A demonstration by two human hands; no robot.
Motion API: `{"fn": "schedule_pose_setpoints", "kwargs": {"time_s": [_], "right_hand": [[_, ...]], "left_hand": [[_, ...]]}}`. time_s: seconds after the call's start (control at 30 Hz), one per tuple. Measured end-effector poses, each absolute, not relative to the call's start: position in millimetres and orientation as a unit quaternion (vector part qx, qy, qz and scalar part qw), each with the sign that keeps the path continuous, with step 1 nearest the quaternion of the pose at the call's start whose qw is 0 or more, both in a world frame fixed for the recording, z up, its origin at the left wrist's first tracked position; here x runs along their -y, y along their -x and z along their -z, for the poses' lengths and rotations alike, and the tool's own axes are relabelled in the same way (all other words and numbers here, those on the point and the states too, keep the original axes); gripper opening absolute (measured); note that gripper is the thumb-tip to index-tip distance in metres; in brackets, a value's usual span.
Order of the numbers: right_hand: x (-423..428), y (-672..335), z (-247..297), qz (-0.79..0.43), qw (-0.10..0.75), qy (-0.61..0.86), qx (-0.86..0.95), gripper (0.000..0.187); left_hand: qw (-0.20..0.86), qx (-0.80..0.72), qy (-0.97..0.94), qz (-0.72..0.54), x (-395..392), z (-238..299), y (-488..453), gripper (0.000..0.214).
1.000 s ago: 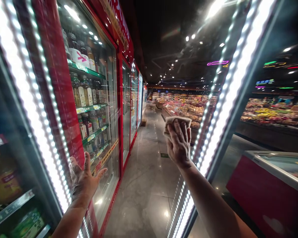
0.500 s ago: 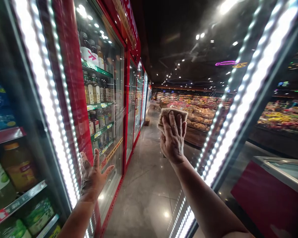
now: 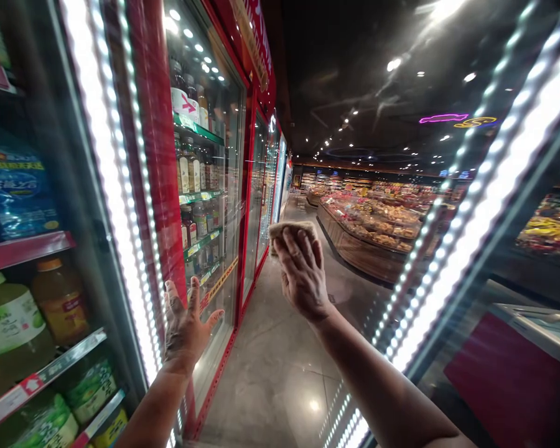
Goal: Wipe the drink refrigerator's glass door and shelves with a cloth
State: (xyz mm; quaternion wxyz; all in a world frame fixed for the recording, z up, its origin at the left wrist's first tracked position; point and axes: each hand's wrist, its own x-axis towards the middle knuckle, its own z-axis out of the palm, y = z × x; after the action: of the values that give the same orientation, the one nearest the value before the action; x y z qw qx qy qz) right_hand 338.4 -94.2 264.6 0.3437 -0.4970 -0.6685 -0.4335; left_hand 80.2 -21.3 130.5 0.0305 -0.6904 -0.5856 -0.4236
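A folded beige cloth (image 3: pixel 280 235) lies under the fingers of my right hand (image 3: pixel 304 274), which holds it against what looks like a clear glass door pane. The pane is hard to see; streaks and light reflections show across it. My left hand (image 3: pixel 186 326) is raised with fingers spread and holds nothing. It is beside the lit LED strip (image 3: pixel 121 261) on the left edge; whether its palm touches the glass I cannot tell. Another bright LED strip (image 3: pixel 452 249) slants up past my right forearm.
At left, cooler shelves hold bottled drinks (image 3: pixel 60 302) and blue packs (image 3: pixel 18 193). Beyond the pane, red-framed glass coolers (image 3: pixel 249 205) line the aisle. The grey shiny floor (image 3: pixel 261 386), a curved produce display (image 3: pixel 368 242) and a dark red chest freezer (image 3: pixel 504 373) stand farther right.
My right hand and the cloth have moved left and slightly down across the pane. My left hand stays spread, and the whole view has shifted a little.
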Motion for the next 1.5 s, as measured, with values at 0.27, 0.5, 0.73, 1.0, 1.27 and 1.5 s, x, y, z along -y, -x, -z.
{"fn": "schedule_pose_setpoints", "kwargs": {"time_s": [0.27, 0.5, 0.73, 1.0, 1.27, 1.5], "right_hand": [[81.4, -318.9, -271.6, 0.456, 0.388, 0.512, 0.616, 0.063], [78.1, -295.3, -250.3, 0.398, 0.304, 0.468, 0.728, 0.066], [65.5, -276.2, -261.7, 0.412, 0.338, 0.474, 0.701, 0.065], [58.7, -266.6, -260.6, 0.401, 0.343, 0.483, 0.699, 0.066], [48.8, -250.9, -263.5, 0.430, 0.312, 0.447, 0.720, 0.060], [28.9, -226.7, -276.9, 0.428, 0.335, 0.450, 0.709, 0.061]], "left_hand": [[0.046, 0.590, 0.687, 0.422, 21.5, -129.7, -79.8, 0.092], [0.025, 0.592, 0.684, 0.425, 22.0, -128.5, -80.5, 0.091], [0.043, 0.578, 0.689, 0.434, 19.4, -124.6, -77.7, 0.093], [0.084, 0.555, 0.697, 0.446, 17.6, -118.2, -66.5, 0.094], [0.084, 0.527, 0.663, 0.525, -15.6, -130.4, -31.5, 0.115], [0.133, 0.505, 0.692, 0.499, -33.2, -132.7, -21.0, 0.126]]}}
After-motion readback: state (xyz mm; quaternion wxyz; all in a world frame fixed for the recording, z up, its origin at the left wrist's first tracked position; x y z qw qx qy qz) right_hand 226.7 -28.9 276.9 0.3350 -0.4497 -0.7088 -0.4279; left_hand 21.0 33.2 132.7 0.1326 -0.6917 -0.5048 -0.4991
